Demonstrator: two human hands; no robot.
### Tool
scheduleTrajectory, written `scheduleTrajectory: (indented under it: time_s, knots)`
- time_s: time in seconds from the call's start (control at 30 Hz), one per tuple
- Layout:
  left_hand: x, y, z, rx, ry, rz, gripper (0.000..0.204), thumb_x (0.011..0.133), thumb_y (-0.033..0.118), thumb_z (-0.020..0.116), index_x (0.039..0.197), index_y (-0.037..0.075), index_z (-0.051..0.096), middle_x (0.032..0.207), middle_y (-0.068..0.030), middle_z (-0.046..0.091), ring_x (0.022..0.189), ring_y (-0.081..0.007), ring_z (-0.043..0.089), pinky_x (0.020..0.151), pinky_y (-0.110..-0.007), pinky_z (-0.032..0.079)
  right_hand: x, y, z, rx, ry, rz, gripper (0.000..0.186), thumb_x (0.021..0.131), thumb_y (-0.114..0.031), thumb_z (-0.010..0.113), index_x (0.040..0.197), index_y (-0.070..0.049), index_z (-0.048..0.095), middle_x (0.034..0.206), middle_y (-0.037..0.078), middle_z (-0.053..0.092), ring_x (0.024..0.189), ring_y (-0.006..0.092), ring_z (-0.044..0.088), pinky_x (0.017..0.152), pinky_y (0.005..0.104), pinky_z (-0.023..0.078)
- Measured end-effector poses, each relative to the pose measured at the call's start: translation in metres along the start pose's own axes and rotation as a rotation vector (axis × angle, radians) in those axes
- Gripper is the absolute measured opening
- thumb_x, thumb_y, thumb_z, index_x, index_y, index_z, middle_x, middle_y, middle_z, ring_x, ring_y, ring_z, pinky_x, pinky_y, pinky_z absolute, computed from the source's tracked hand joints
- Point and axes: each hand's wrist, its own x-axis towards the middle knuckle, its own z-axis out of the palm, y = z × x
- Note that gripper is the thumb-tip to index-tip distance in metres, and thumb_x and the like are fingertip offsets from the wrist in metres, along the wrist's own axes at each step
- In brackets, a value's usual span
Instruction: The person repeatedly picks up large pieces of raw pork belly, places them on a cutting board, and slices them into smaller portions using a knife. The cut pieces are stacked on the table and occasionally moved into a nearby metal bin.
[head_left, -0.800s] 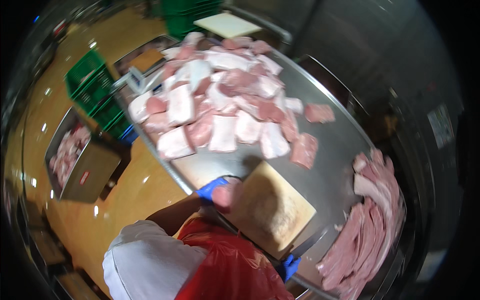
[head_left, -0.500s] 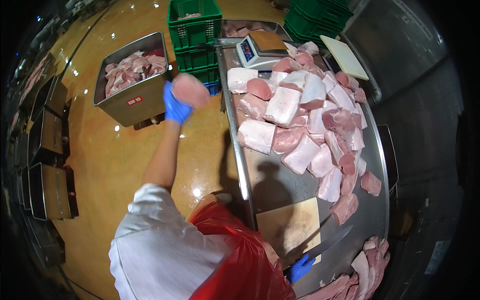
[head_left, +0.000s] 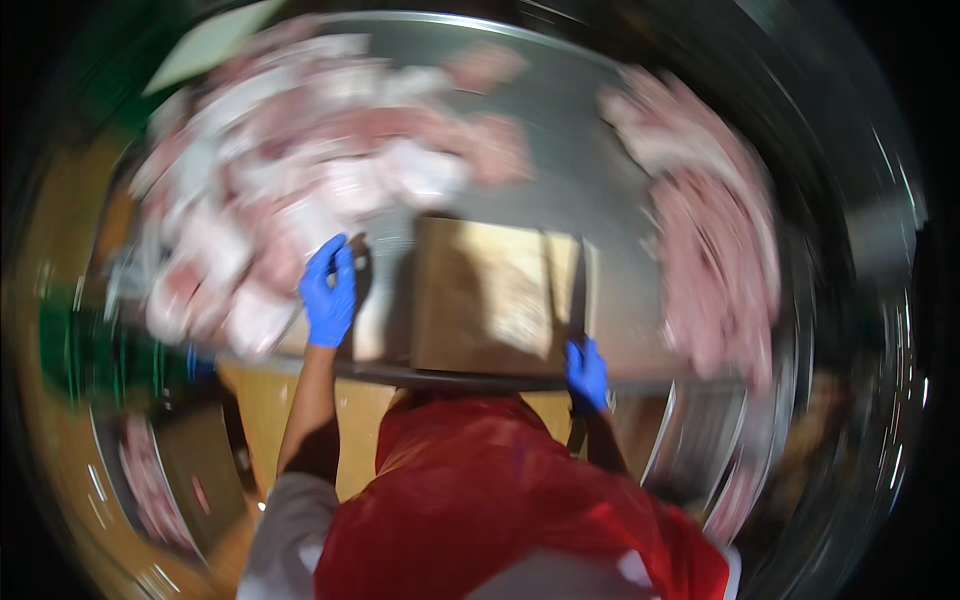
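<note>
My right hand (head_left: 587,375), in a blue glove, is closed around the handle of a knife (head_left: 578,285). Its dark, long blade points away from me over the right edge of a pale cutting board (head_left: 510,310). My left hand (head_left: 328,292), also blue-gloved, is empty above the steel table (head_left: 570,130), fingers apart and slightly bent. Just beyond and left of it spreads a heap of cut pork pieces (head_left: 345,185), blurred by motion. Long slabs of pork (head_left: 710,250) lie at the table's right side.
A steel bin (head_left: 205,470) of meat stands on the floor at the lower left. Green crates (head_left: 75,345) are blurred at the left. At the far left of the table is a white board (head_left: 210,45). The table's near edge runs before my red apron (head_left: 470,480).
The view has swung right, from the bin to the table. My left hand has let go of the pork piece and come over the table. My right hand still holds the knife.
</note>
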Motion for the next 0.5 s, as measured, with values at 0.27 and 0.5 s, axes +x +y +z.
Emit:
scheduleTrajectory:
  time_s: [0.27, 0.5]
  knots:
    - [-0.079, 0.117, 0.325, 0.022, -0.942, 0.586, 0.046, 0.087, 0.014, 0.070, 0.132, 0.008, 0.061, 0.095, -0.0141, 0.071, 0.084, -0.0296, 0.068, 0.081, -0.038, 0.054, -0.129, 0.139, -0.092, 0.186, 0.576, 0.419, 0.021, 0.102, -0.021, 0.057, 0.105, -0.001, 0.051, 0.074, 0.017, 0.067, 0.061, 0.0348, 0.066, 0.055, 0.0437, 0.049]
    - [-0.204, 0.211, 0.592, 0.254, -1.267, -0.179, 0.063, 0.087, 0.035, 0.070, 0.133, -0.005, 0.052, 0.083, -0.0077, 0.062, 0.074, -0.0197, 0.061, 0.071, -0.038, 0.050, -0.191, 0.241, -0.119, 0.355, 0.758, 0.709, 0.019, 0.103, -0.021, 0.056, 0.101, -0.003, 0.052, 0.067, 0.011, 0.064, 0.056, 0.0241, 0.063, 0.052, 0.0381, 0.047]
